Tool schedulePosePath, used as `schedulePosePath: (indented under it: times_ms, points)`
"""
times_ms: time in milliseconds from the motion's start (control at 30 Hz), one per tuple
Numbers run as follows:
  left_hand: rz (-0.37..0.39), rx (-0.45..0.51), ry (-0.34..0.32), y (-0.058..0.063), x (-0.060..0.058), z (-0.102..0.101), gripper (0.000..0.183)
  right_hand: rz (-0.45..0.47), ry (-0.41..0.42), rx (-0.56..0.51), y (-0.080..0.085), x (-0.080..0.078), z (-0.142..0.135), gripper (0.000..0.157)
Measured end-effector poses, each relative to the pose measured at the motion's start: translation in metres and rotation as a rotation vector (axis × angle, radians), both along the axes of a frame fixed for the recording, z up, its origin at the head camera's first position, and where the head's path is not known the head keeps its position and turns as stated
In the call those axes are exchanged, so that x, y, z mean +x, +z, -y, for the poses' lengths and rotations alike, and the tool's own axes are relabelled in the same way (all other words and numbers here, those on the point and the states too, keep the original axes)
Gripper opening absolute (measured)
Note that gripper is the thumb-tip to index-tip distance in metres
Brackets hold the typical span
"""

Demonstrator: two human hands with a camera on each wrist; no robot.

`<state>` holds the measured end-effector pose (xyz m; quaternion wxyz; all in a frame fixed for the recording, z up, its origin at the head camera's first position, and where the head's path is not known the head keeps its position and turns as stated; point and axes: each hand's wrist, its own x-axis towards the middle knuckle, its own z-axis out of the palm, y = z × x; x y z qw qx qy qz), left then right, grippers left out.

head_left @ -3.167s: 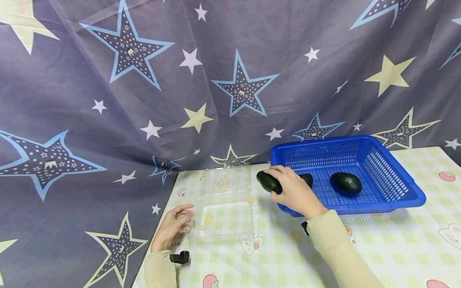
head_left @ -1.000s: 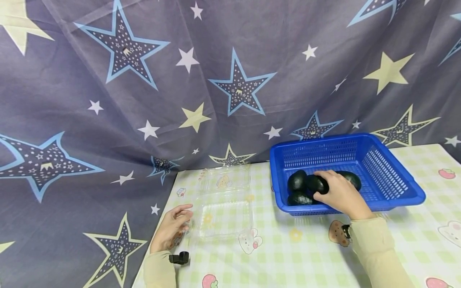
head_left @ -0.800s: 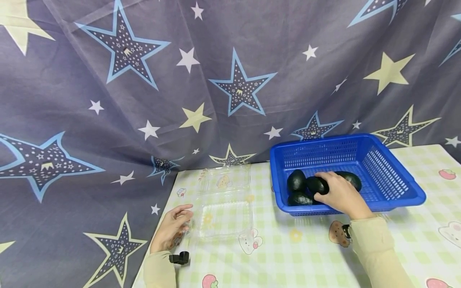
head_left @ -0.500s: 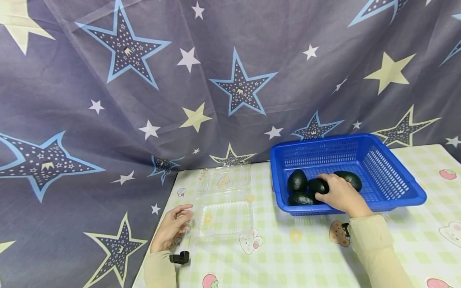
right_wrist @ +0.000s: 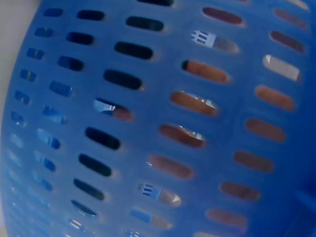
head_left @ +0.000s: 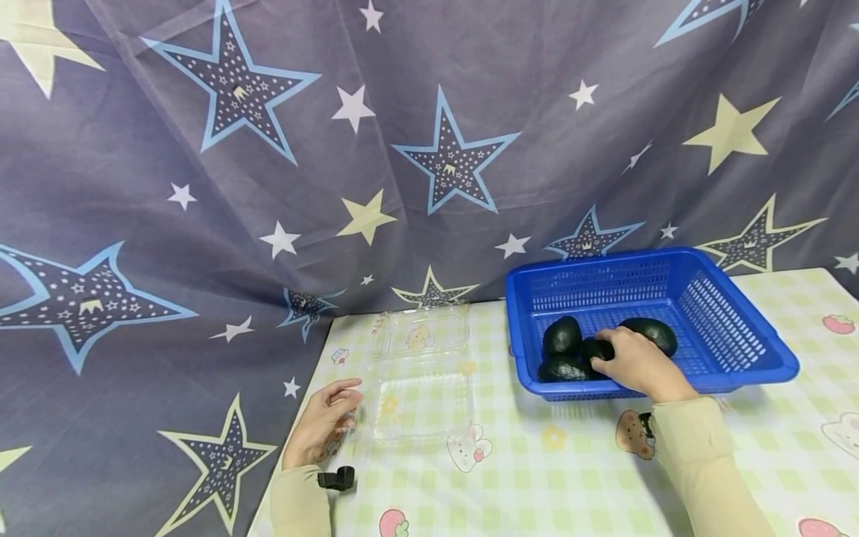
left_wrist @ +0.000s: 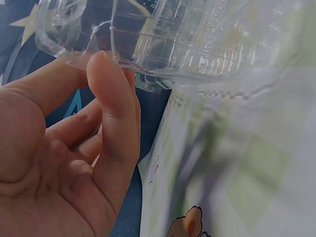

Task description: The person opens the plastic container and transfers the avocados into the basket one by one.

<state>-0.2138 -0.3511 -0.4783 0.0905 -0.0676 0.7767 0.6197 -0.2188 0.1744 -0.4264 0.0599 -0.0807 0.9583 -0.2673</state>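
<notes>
In the head view, my right hand (head_left: 634,362) reaches into the blue basket (head_left: 751,369) and grips a dark green avocado (head_left: 594,349) from the right side. Two more avocados, one upright (head_left: 562,335) and one lying down (head_left: 562,368), sit at its left, and another avocado (head_left: 647,333) lies behind my knuckles. The basket's slotted wall (right_wrist: 148,118) fills the right wrist view, with skin showing through its holes. My left hand (left_wrist: 84,133) pinches the edge of a clear plastic clamshell box (left_wrist: 212,44) between thumb and finger. The box lies opened out flat.
A green-and-white checked cloth (head_left: 523,477) with cartoon prints covers the table. Behind it hangs a dark curtain (head_left: 322,149) with stars, close to the basket's back rim and the clamshell's lid. The table's left edge runs just beside my left forearm.
My right hand has carried an avocado from the basket's left rim into the basket, more to the right. In the last second the gripped avocado has sunk slightly. My left hand stays put.
</notes>
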Motion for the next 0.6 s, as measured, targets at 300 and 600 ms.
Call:
schedulePosePath:
  times_ms: [300,600]
  points:
    - [-0.025,0.007,-0.028,-0.0016,-0.0024,-0.0001,0.052,0.018,0.001,0.007,0.0005,0.0028,-0.0015,0.055]
    - [-0.045,-0.024,-0.030,-0.0007,-0.0016,0.0014,0.051,-0.050,-0.011,0.023,0.0005,0.0022,0.0004,0.047]
